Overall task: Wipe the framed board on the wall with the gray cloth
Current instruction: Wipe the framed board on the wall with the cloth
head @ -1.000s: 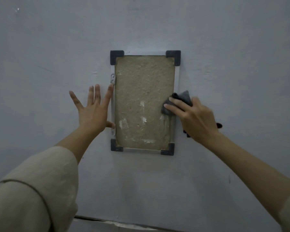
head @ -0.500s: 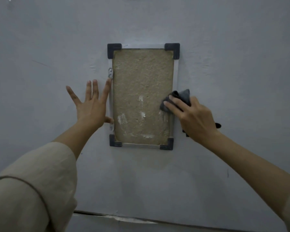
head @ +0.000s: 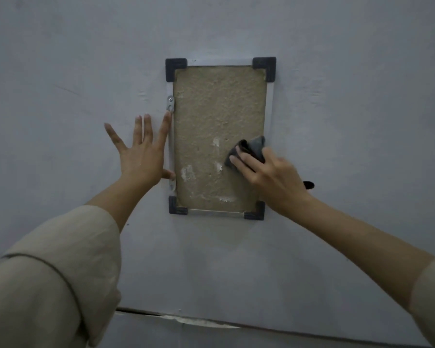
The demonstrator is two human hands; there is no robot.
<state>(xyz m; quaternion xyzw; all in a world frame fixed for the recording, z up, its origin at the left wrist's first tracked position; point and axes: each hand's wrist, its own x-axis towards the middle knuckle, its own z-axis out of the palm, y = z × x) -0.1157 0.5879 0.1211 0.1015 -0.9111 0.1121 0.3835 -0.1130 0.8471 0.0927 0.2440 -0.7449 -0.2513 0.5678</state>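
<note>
Head view: gray cloth [head: 251,149] bunched under right hand [head: 274,177], against framed board [head: 219,116].

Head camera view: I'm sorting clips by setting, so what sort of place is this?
Probably an indoor room, though which kind can't be told: a plain painted wall fills the view, a framed board is screwed to it, and a seam runs along the bottom.

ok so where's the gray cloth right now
In the head view the gray cloth is bunched under the right hand, pressed on the framed board at its right edge, below mid-height.
</note>
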